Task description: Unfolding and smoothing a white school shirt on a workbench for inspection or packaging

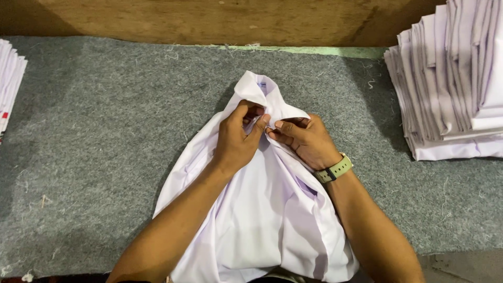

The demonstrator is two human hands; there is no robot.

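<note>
Here, from the head view, our left hand (pixel 237 141) and right hand (pixel 304 140) both pinch the white shirt (pixel 267 209) just below its collar (pixel 257 89), fingers closed on the placket; the shirt lies mid-bench (pixel 94 131). We'd best keep both edges aligned and taut.

The counter (pixel 94 131) is covered by a grey felt mat, on which loose threads and bits of lint are scattered. Along its far edge a pale green strip (pixel 325 51) is seen, backed by a brown wooden board (pixel 209 21). A white shirt (pixel 262 220) is spread on the middle of the mat, collar toward the far edge, its lower part reaching the near edge. A tall stack of folded white shirts (pixel 450 89) is set at the right end, well apart from it. Another white stack (pixel 9 78) is partly seen at the left edge.
</note>
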